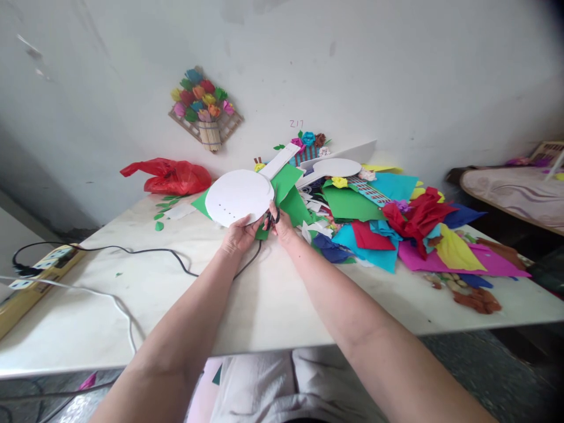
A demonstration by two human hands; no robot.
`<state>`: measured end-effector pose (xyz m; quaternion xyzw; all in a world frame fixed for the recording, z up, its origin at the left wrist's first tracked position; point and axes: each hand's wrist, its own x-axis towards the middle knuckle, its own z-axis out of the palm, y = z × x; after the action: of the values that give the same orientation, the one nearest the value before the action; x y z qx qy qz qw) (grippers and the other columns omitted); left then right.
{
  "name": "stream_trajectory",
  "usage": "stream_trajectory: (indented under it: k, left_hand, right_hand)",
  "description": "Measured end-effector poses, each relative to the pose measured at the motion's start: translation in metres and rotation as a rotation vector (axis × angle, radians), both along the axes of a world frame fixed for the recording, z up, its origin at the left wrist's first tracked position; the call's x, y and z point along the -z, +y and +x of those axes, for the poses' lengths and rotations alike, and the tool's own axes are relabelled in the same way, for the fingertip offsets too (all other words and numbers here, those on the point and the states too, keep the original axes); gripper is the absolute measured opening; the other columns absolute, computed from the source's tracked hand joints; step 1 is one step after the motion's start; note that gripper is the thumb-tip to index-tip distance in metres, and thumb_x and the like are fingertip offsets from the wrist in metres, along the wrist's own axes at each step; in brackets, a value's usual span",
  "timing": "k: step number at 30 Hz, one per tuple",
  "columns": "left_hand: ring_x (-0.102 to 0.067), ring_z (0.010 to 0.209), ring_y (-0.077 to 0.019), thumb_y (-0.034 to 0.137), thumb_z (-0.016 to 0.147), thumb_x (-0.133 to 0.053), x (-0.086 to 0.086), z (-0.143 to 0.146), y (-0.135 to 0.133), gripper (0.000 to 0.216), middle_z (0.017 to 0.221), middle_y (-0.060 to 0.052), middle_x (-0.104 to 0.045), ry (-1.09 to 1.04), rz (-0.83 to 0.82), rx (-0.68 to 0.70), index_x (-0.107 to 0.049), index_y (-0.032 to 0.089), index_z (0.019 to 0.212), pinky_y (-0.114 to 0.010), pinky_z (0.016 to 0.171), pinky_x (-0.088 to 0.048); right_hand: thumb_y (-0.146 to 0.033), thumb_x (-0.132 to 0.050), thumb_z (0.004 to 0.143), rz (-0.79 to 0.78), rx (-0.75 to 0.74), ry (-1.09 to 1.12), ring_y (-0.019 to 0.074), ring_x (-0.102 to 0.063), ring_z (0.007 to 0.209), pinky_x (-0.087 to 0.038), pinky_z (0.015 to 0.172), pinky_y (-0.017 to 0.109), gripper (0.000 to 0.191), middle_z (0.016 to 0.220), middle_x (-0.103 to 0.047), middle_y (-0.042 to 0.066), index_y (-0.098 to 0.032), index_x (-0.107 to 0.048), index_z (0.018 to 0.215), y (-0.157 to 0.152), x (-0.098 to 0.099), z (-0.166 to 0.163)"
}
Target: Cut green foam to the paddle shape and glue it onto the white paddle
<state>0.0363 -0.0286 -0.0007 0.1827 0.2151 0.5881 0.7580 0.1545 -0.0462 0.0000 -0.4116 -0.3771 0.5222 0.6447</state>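
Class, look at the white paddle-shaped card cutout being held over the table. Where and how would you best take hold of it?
Grip the round disc's near edge, coming from the person's side, as the left hand does. The white card cutout is flat and thin, so pinch it thumb over, fingers under. The narrow handle strip points away toward the wall, and the right hand with black scissors is at its right edge.

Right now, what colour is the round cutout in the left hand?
White, with green paper behind the round cutout; head view shows it.

A round white paper cutout with a long handle-like strip (240, 195) lies tilted above the left fingers (245, 222), backed by green paper (288, 194). Black-handled scissors (269, 219) sit in the right fingers (274, 212), just beside its lower edge.
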Motion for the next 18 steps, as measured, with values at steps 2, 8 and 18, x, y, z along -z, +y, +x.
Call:
stream_trajectory:
  k: [2,8,18]
  left_hand:
    - [-0.069,0.092,-0.0232,-0.004,0.081,-0.039,0.0009,0.0002,0.0005,0.058,0.118,-0.014,-0.064,0.003,0.004,0.013,-0.042,0.013,0.137,-0.03,0.077,-0.059]
    - [-0.069,0.089,-0.025,-0.002,0.083,-0.039,0.0045,0.0005,0.0034,0.053,0.113,-0.017,-0.066,0.014,0.007,0.028,-0.043,0.009,0.135,-0.033,0.077,-0.059]
    - [-0.069,0.09,-0.0248,-0.003,0.082,-0.039,0.0034,-0.0021,0.0039,0.056,0.109,-0.013,-0.069,0.015,-0.01,0.001,-0.044,0.013,0.135,-0.036,0.081,-0.058]
  right_hand:
    - [-0.07,-0.06,0.067,0.008,0.009,0.01,0.0078,-0.049,0.036,-0.028,0.034,0.018,0.052,0.045,-0.052,-0.005,-0.019,-0.048,0.069,0.001,-0.0002,0.0001]
    - [-0.07,-0.063,0.064,0.011,0.037,0.015,0.0064,-0.046,0.035,-0.03,0.036,0.018,0.054,0.044,-0.05,-0.006,-0.018,-0.049,0.068,0.0066,0.0027,-0.0008]
    - [-0.067,-0.067,0.061,0.031,0.043,-0.027,0.0066,-0.045,0.034,-0.033,0.038,0.019,0.052,0.041,-0.048,-0.007,-0.018,-0.052,0.067,0.0099,0.0074,0.0016]
